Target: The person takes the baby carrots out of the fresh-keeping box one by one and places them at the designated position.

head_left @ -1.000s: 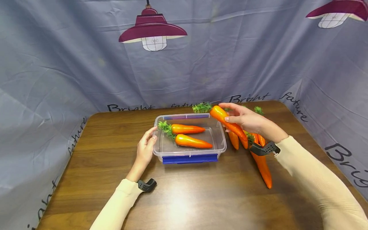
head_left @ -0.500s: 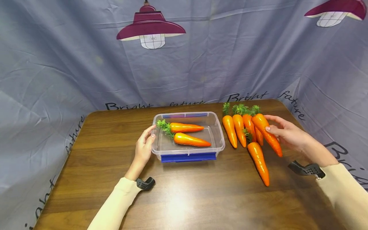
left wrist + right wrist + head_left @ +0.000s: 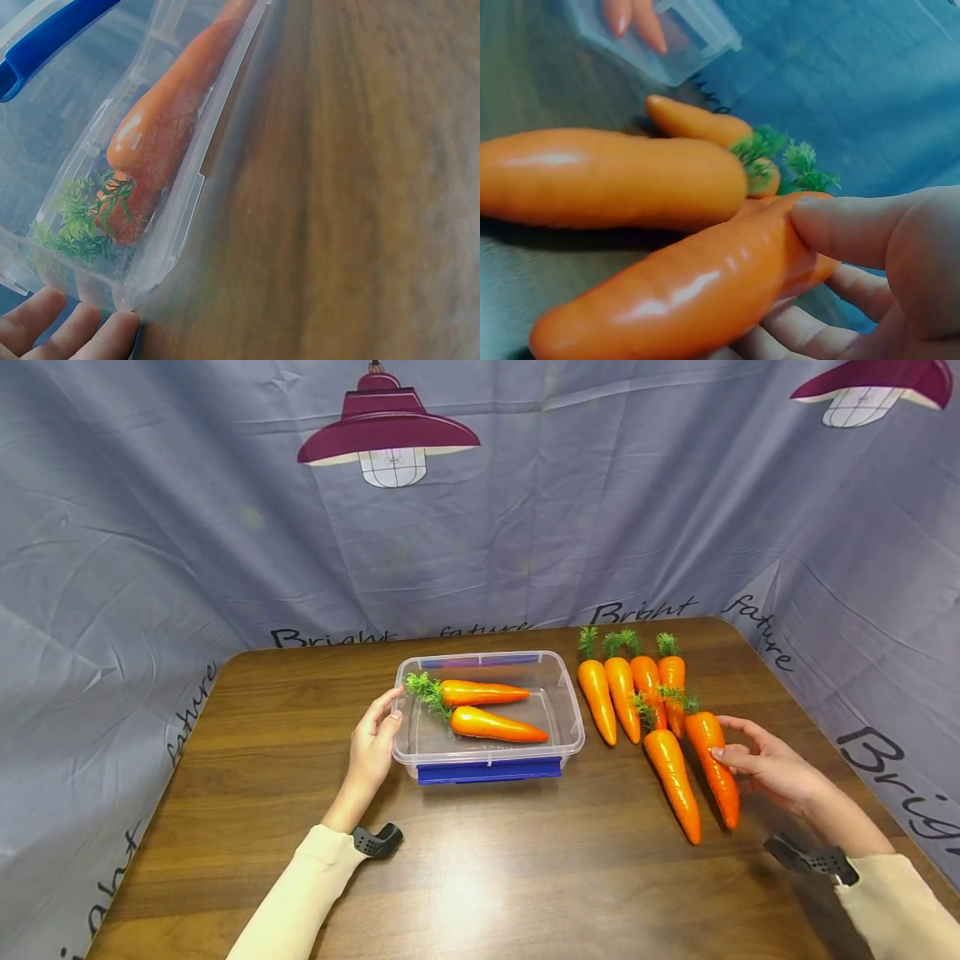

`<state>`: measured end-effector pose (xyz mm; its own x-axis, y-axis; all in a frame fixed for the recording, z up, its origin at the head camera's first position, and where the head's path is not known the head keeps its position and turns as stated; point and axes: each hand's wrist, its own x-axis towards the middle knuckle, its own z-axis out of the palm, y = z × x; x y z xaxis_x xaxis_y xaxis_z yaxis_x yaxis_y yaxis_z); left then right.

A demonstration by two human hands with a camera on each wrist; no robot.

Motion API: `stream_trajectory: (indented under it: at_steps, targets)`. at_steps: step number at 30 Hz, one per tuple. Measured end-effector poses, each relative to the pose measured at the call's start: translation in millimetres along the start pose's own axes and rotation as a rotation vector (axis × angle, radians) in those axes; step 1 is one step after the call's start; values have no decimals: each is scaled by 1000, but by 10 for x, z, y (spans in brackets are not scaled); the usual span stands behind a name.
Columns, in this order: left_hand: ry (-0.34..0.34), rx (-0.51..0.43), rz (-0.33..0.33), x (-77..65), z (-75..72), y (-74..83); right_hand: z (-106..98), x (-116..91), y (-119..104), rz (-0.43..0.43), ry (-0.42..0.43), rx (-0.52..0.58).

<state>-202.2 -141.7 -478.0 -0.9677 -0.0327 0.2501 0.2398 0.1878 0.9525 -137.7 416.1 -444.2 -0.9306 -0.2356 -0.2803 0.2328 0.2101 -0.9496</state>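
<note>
My right hand (image 3: 772, 768) holds an orange carrot (image 3: 714, 768) with a green top, thumb on one side and fingers on the other. It lies beside another carrot (image 3: 673, 785), tips pointing towards me. In the right wrist view the thumb (image 3: 847, 225) presses near the held carrot's thick end. My left hand (image 3: 371, 743) touches the left end of a clear plastic box (image 3: 487, 751) with blue clips. Its fingertips (image 3: 112, 334) rest against the outer wall in the left wrist view. Inside the box lie two carrots (image 3: 498, 724), leafy ends to the left.
Right of the box several more carrots (image 3: 596, 697) lie in a row, leafy ends towards the back. The brown wooden table (image 3: 285, 777) ends at a grey-blue curtain (image 3: 525, 527) printed with lamps and writing.
My right hand has carried the carrot from over the box's right side to the right, then down towards me beside the front carrot. The left hand stays at the box.
</note>
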Motion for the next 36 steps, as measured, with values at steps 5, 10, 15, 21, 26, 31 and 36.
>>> stream_trajectory:
  at_steps: [5,10,15,21,26,31,36]
  targets:
    - [9,9,2,-7,-8,12,53,-12,84,7,16,-21]
    - [11,9,4,-2,-19,13,101,-39,93,36,85,-141]
    - [12,5,11,10,-13,22,137,-41,86,49,149,-208]
    - [8,5,14,15,9,28,166,-18,67,56,188,-284]
    - [12,-10,14,16,16,27,163,-12,62,69,216,-289]
    - [15,0,17,13,19,27,134,-2,3,53,287,-373]
    - [14,7,19,0,11,20,176,101,-235,-37,396,-552]
